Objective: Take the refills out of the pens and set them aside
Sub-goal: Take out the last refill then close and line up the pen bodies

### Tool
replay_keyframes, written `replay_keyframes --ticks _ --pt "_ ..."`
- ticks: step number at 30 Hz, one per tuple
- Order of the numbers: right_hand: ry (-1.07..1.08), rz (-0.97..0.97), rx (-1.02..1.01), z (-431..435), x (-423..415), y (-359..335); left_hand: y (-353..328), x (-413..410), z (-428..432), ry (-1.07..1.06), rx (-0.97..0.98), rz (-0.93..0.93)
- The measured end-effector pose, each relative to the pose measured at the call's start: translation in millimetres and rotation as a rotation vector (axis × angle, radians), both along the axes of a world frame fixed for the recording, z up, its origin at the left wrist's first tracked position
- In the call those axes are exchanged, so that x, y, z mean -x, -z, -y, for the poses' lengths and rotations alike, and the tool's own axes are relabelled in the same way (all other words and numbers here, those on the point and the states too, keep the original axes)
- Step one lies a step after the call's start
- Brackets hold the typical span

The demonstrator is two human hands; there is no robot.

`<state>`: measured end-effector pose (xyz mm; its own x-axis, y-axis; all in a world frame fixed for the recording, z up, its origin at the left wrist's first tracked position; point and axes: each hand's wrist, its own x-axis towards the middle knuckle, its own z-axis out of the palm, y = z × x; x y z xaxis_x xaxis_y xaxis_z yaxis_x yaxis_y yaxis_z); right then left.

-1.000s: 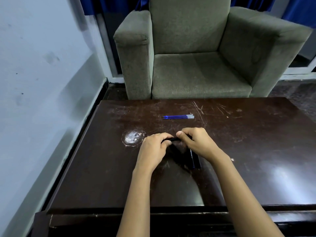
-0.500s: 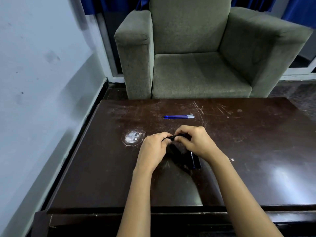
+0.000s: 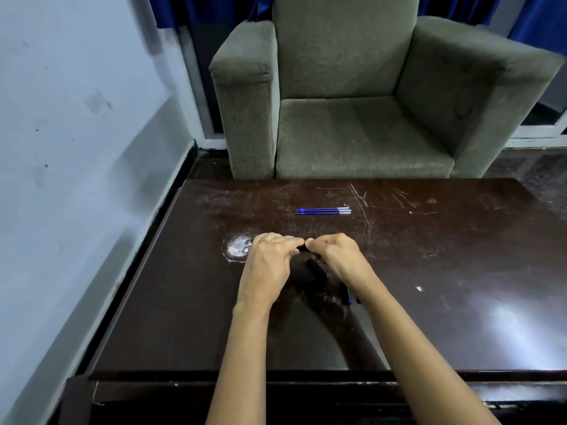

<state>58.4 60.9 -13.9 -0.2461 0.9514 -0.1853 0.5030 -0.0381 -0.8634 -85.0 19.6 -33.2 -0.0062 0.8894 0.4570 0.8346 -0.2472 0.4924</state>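
Hands, left (image 3: 270,262) and right (image 3: 341,256), pinch pen (image 3: 302,248).

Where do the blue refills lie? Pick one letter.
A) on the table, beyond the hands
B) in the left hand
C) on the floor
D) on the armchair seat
A: the blue refills lie side by side on the table, beyond the left hand and right hand, which pinch a black pen.
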Motion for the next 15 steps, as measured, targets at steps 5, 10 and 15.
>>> replay_keyframes --ticks 5,10,15 --pt "0.014 0.027 0.111 -5.9 -3.2 -1.2 2.2 -2.6 -1.9 -0.009 -0.020 -0.044" --pt "0.080 0.058 0.003 -9.8 -18.1 4.0 0.3 -3.5 -1.0 -0.176 0.276 0.131" --pt "-0.043 0.455 -0.091 -2.7 -7.5 12.4 -0.1 -3.9 -4.6 -0.218 0.390 0.459"
